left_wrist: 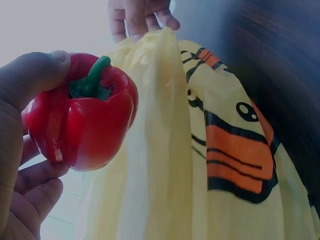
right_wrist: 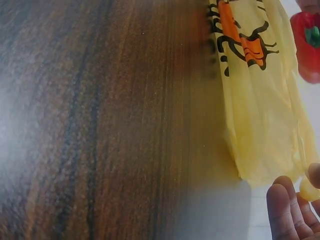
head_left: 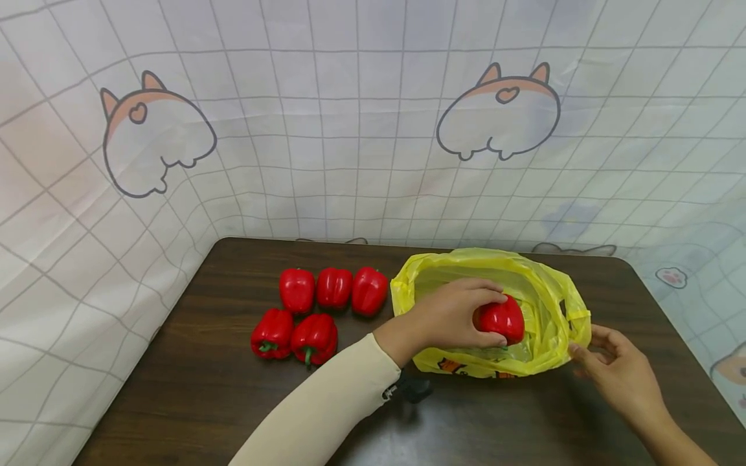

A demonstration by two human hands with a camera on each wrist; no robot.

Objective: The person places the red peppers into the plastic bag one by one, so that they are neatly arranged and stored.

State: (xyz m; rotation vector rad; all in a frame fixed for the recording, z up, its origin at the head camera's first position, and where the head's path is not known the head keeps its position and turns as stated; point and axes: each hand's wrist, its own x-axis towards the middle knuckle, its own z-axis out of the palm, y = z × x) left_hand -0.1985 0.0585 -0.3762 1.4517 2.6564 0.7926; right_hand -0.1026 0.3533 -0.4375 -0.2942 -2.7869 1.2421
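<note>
A red bell pepper (head_left: 502, 320) with a green stem is gripped by my left hand (head_left: 460, 314), over the open mouth of a yellow plastic bag (head_left: 431, 359). In the left wrist view, thumb and fingers curl round the pepper (left_wrist: 85, 130) beside the bag's printed side (left_wrist: 160, 150). My right hand (head_left: 623, 372) pinches the bag's rim at its right end. The right wrist view shows those fingers (right_wrist: 282, 205) at the bag's edge, with the pepper (right_wrist: 307, 47) at upper right.
Several more red bell peppers, among them one at the front (head_left: 315, 338) and one at the back (head_left: 335, 288), lie left of the bag on the dark wooden table (head_left: 198, 362). Behind stands a white grid-patterned cloth (head_left: 326, 142) with cartoon prints.
</note>
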